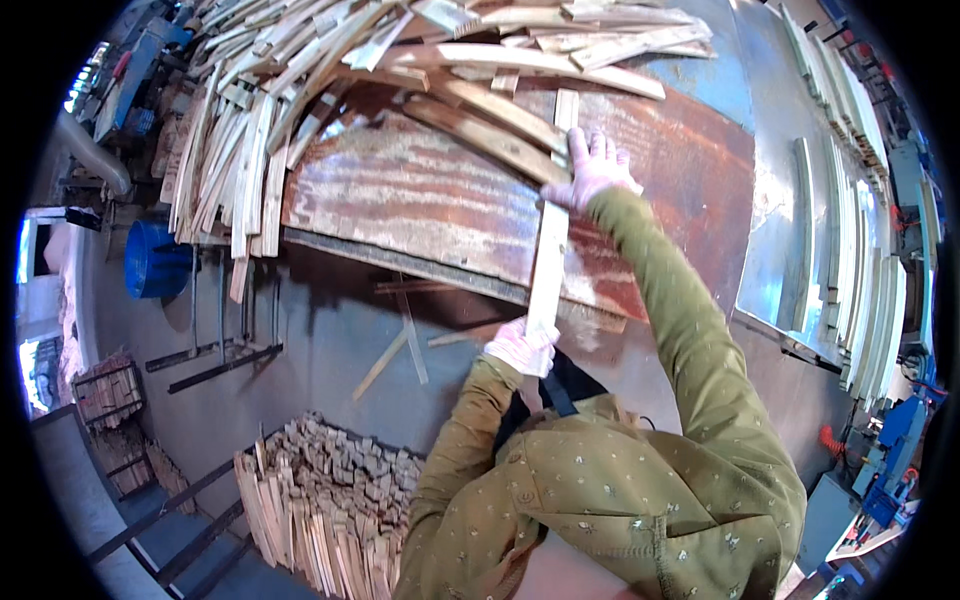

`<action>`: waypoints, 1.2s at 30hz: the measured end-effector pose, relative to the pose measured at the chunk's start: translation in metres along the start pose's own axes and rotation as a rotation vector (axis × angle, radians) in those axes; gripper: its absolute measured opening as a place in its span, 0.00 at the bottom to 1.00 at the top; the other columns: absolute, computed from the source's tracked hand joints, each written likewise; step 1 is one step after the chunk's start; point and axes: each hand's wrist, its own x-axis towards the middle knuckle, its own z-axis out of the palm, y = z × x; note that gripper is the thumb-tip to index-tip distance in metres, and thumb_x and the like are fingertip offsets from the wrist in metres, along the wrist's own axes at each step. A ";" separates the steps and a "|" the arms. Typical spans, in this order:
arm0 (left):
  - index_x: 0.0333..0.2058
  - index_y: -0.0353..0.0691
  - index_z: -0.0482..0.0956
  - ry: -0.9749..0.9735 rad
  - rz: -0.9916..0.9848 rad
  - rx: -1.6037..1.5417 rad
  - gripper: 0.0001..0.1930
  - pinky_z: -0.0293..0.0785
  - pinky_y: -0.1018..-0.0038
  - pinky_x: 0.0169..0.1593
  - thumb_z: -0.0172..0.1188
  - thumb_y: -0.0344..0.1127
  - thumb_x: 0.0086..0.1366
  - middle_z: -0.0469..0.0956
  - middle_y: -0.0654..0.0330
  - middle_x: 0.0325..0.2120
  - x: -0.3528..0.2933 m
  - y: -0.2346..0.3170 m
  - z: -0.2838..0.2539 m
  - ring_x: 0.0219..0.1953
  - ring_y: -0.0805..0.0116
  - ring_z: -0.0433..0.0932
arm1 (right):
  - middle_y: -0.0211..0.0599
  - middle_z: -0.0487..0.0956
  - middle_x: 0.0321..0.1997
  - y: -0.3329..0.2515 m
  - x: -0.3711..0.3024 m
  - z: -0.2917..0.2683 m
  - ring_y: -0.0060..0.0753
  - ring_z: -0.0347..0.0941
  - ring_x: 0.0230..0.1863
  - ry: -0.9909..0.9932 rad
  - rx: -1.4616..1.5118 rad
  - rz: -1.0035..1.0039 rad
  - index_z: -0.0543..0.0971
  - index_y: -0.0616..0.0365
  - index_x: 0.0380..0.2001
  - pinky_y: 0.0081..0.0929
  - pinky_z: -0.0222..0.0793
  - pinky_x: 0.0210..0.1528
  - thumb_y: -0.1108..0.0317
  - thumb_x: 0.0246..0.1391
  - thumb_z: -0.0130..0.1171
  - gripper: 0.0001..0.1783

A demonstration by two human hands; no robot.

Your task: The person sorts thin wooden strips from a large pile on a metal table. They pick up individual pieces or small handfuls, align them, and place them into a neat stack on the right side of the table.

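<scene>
A pale wooden strip (547,265) lies lengthwise over the front edge of the rust-stained worktable (420,190). My left hand (522,347), in a light glove, is closed around its near end, just off the table edge. Farther up the strip is my right hand (597,172), also gloved, its fingers stretched out and spread. That hand covers part of the strip and touches the ends of two darker wooden slats (490,135), which slant in from the left. Beyond the hand, the strip's far end (566,105) shows again. My right palm is hidden.
A large heap of wooden strips (290,60) covers the table's back and left. Many upright sticks fill a rack (330,500) at the lower left. A blue bucket (158,260) stands on the left. Along the right, a metal-topped table (775,200) carries rows of strips.
</scene>
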 end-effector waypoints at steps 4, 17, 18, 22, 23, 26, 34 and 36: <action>0.48 0.39 0.74 -0.146 0.030 -0.514 0.14 0.81 0.67 0.31 0.60 0.31 0.63 0.80 0.51 0.32 -0.053 0.010 0.002 0.29 0.60 0.81 | 0.57 0.62 0.65 -0.026 -0.019 -0.037 0.57 0.64 0.63 -0.445 0.193 0.112 0.48 0.49 0.69 0.47 0.63 0.62 0.38 0.43 0.64 0.57; 0.51 0.35 0.74 -0.219 0.058 -0.503 0.17 0.76 0.62 0.50 0.58 0.30 0.64 0.79 0.57 0.42 -0.110 -0.059 -0.033 0.44 0.61 0.79 | 0.45 0.75 0.41 0.013 -0.307 0.004 0.35 0.70 0.34 -0.918 2.631 0.310 0.62 0.57 0.62 0.38 0.68 0.43 0.40 0.39 0.67 0.51; 0.51 0.35 0.74 -0.227 0.063 -0.473 0.16 0.76 0.62 0.50 0.58 0.29 0.64 0.80 0.56 0.42 -0.106 -0.056 -0.024 0.43 0.61 0.79 | 0.45 0.75 0.41 0.017 -0.311 0.003 0.35 0.70 0.34 -0.884 2.660 0.265 0.62 0.58 0.62 0.38 0.67 0.43 0.40 0.39 0.67 0.51; 0.50 0.36 0.74 -0.161 -0.028 -0.256 0.16 0.79 0.59 0.45 0.59 0.30 0.63 0.80 0.58 0.40 -0.096 -0.055 -0.007 0.42 0.61 0.80 | 0.46 0.74 0.40 0.024 -0.331 -0.004 0.35 0.69 0.33 -0.722 2.767 0.140 0.62 0.61 0.60 0.40 0.67 0.41 0.44 0.39 0.67 0.49; 0.50 0.36 0.74 -0.157 -0.037 -0.207 0.16 0.79 0.58 0.44 0.60 0.30 0.63 0.80 0.58 0.40 -0.094 -0.059 -0.003 0.42 0.62 0.80 | 0.46 0.74 0.40 0.026 -0.339 -0.006 0.35 0.69 0.32 -0.668 2.778 0.111 0.62 0.62 0.59 0.40 0.68 0.40 0.44 0.39 0.67 0.49; 0.49 0.37 0.75 -0.174 -0.038 -0.076 0.17 0.78 0.62 0.45 0.62 0.31 0.62 0.79 0.59 0.39 -0.095 -0.079 0.012 0.41 0.64 0.79 | 0.46 0.74 0.38 0.040 -0.352 0.000 0.35 0.71 0.30 -0.488 2.669 0.105 0.63 0.62 0.58 0.40 0.69 0.39 0.45 0.41 0.67 0.47; 0.55 0.49 0.67 -0.365 0.037 -0.189 0.20 0.81 0.60 0.28 0.54 0.46 0.68 0.78 0.57 0.36 -0.065 -0.080 0.038 0.32 0.62 0.80 | 0.38 0.78 0.42 -0.009 -0.308 0.028 0.34 0.74 0.41 -0.333 1.344 0.536 0.74 0.55 0.49 0.36 0.71 0.48 0.44 0.51 0.62 0.30; 0.55 0.49 0.67 -0.343 0.082 0.010 0.19 0.81 0.61 0.29 0.55 0.45 0.68 0.78 0.58 0.35 -0.042 -0.090 0.021 0.31 0.63 0.80 | 0.41 0.78 0.46 -0.016 -0.304 0.084 0.32 0.74 0.44 -0.038 1.328 0.279 0.74 0.58 0.51 0.32 0.70 0.50 0.54 0.48 0.67 0.30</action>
